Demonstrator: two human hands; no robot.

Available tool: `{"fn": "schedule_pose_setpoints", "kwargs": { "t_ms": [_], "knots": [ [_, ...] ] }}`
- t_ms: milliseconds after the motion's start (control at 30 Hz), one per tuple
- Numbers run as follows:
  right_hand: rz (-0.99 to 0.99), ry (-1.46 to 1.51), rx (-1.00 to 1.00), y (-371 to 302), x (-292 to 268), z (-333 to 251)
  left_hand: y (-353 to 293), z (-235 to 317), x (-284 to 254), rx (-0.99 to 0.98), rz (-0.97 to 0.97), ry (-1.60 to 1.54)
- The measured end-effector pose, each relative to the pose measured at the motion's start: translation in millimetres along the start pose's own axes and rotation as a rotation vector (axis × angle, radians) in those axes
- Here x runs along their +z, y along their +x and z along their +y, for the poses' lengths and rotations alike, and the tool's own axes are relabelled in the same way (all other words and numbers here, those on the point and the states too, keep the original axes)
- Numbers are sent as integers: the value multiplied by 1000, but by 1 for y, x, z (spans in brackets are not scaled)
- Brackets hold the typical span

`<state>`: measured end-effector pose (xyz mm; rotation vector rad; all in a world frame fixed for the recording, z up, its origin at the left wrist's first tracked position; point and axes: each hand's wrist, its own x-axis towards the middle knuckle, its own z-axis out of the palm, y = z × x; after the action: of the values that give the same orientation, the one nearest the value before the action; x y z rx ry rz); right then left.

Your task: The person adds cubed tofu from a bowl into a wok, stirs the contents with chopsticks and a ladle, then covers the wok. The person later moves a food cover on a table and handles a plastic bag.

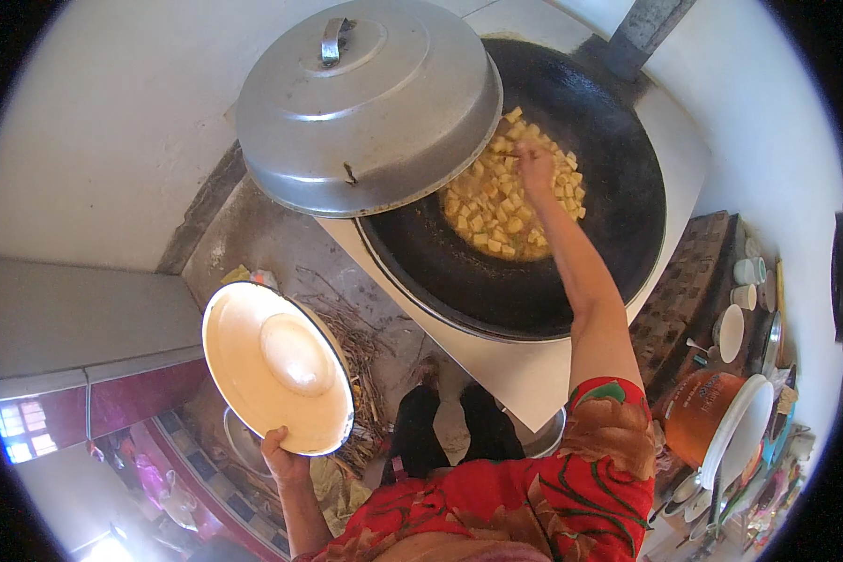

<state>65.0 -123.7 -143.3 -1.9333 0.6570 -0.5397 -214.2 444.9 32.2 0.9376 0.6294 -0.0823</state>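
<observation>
By its lower rim, my left hand [286, 454] grips a wide cream enamel basin [244, 351] with a dark edge. The basin is tilted and its inside looks bare. My right arm reaches out across a big black wok [618, 169]. Over the food in the wok, my right hand [536, 169] is closed; what it holds, if anything, is too small to make out. Yellowish cubes of food [506, 211] lie in some liquid in the middle of the wok. A large domed metal lid [375, 103] covers the wok's left side, partly off it.
The wok is set in a white stove top [520, 384]. Dry sticks [356, 375] lie on the floor at its left. On the right stand a brown pot [707, 412], several cups and bowls, and utensils. A grey and maroon cabinet [112, 412] is at the left.
</observation>
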Motion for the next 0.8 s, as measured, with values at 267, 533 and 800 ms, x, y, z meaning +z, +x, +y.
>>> {"fn": "schedule_pose_setpoints", "kwargs": {
  "t_ms": [267,533,800],
  "knots": [
    [-562,302,67,-96,-46,-62,7,6,7,-22,-68,-29],
    [-489,188,76,-159,-91,-104,27,18,16,-68,-113,1],
    [-281,300,230,-150,-84,-34,18,23,27,-41,-160,82]
  ]
}}
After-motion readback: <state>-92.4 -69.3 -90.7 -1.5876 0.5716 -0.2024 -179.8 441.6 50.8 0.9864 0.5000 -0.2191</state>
